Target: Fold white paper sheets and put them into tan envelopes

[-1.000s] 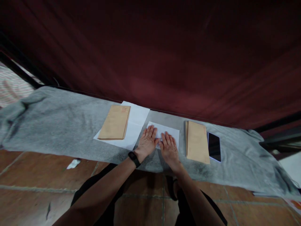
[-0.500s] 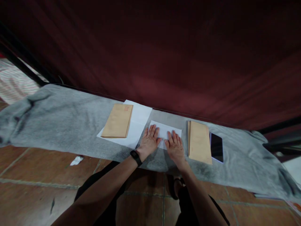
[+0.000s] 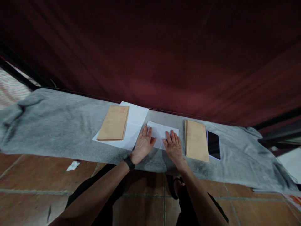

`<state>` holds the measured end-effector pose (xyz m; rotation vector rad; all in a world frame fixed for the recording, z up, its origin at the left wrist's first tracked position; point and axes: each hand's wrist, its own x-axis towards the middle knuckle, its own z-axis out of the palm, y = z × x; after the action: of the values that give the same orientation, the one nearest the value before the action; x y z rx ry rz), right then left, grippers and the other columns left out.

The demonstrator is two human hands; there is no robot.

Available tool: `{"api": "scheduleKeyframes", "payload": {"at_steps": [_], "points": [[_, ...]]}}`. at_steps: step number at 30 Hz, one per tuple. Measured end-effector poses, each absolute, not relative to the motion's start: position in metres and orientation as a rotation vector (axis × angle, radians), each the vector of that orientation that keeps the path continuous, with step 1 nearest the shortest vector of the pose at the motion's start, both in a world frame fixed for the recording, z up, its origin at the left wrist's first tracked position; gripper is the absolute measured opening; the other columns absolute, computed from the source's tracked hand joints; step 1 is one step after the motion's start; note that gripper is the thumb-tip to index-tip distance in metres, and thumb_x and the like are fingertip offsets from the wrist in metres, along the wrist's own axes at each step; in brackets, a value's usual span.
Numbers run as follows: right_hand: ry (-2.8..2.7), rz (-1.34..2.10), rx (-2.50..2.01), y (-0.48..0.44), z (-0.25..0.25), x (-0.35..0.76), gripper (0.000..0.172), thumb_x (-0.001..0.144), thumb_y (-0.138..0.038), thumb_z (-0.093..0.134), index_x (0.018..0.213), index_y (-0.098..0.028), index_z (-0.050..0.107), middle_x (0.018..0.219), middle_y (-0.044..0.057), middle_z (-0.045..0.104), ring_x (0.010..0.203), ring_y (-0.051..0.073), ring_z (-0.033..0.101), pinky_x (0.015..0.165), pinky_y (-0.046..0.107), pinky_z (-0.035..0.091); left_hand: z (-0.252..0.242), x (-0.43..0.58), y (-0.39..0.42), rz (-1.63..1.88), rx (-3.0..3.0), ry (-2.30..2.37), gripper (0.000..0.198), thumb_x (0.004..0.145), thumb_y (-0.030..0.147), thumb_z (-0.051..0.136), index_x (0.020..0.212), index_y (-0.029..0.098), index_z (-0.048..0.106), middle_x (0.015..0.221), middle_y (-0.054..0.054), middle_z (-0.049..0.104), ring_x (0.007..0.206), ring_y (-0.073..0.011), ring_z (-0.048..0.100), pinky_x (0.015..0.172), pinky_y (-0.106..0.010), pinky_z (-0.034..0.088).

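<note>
A white sheet of paper [image 3: 160, 131], smaller than the one to its left and apparently folded, lies flat on the grey cloth. My left hand [image 3: 143, 142], a dark band on its wrist, rests with fingers stretched out on the paper's left edge. On the right part of the same paper my right hand [image 3: 173, 145] lies flat with its fingers spread. Left of my hands, brown envelopes [image 3: 113, 123] lie on a larger white sheet [image 3: 137, 117]. More brown envelopes [image 3: 197, 139] are to the right of my right hand.
A phone [image 3: 213, 145] with a dark screen lies beside the right envelopes. The grey cloth [image 3: 61, 122] covers a long narrow bench. Behind it hangs a dark red curtain [image 3: 150, 62]. A crumpled white scrap [image 3: 73, 165] is on the tiled floor.
My left hand has slid left and a little down to the paper's left edge. My right hand stays nearly in place. The whole view has shifted slightly.
</note>
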<state>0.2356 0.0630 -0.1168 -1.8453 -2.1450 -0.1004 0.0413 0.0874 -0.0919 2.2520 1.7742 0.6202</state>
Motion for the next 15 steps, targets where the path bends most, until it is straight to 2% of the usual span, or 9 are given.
{"api": "scheduleKeyframes", "payload": {"at_steps": [6, 11, 15], "points": [[-2.144, -0.125, -1.830, 0.062, -0.116, 0.237, 0.052, 0.104, -0.037, 0.042, 0.151, -0.015, 0.043, 0.159, 0.019, 0.035, 0.146, 0.032, 0.036, 0.115, 0.051, 0.033, -0.086, 0.037, 0.100, 0.778, 1.993, 1.788, 0.060, 0.089, 0.026, 0.058, 0.145, 0.008, 0.045, 0.147, -0.023, 0.049, 0.141, -0.0339, 0.043, 0.113, -0.046, 0.041], [-2.121, -0.153, -1.839, 0.064, -0.116, 0.237, 0.052, 0.103, -0.040, 0.043, 0.150, -0.016, 0.045, 0.158, 0.017, 0.039, 0.144, 0.031, 0.039, 0.115, 0.048, 0.033, -0.085, 0.030, 0.107, 0.903, 1.759, 1.701, 0.066, 0.082, 0.017, 0.059, 0.146, 0.012, 0.045, 0.131, -0.017, 0.060, 0.117, -0.0297, 0.062, 0.103, -0.042, 0.050], [-2.101, -0.154, -1.821, 0.064, -0.117, 0.240, 0.050, 0.104, -0.038, 0.041, 0.149, -0.016, 0.046, 0.157, 0.016, 0.041, 0.144, 0.030, 0.039, 0.114, 0.048, 0.033, -0.089, 0.026, 0.113, 1.027, 1.543, 1.561, 0.069, 0.073, 0.013, 0.063, 0.140, 0.017, 0.052, 0.118, -0.009, 0.069, 0.106, -0.0276, 0.066, 0.099, -0.041, 0.051]]}}
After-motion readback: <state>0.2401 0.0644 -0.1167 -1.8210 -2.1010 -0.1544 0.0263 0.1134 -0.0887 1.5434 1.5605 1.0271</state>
